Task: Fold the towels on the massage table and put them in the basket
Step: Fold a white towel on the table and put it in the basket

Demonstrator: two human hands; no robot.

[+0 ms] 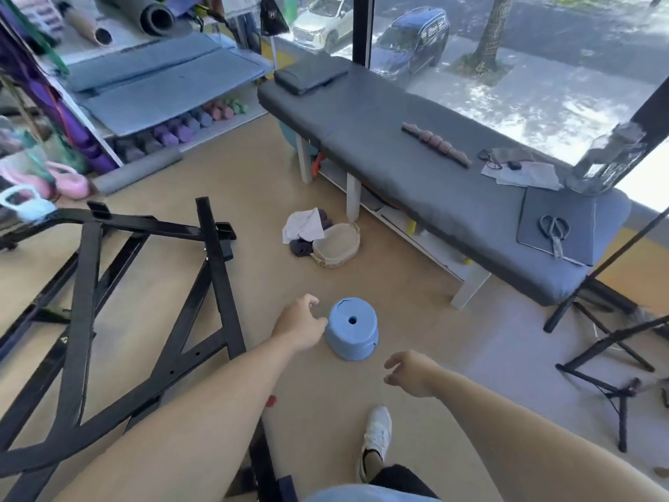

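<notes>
- Nearest us, our right hand (409,373) hangs over the floor, fingers loosely curled, holding nothing.
- Our left hand (302,320) reaches, fingers relaxed, just beside a blue stool (352,327); contact unclear.
- Farther on, crumpled towels (306,230) lie on the floor against the basket (336,246).
- Beyond stands the massage table (416,168).
</notes>
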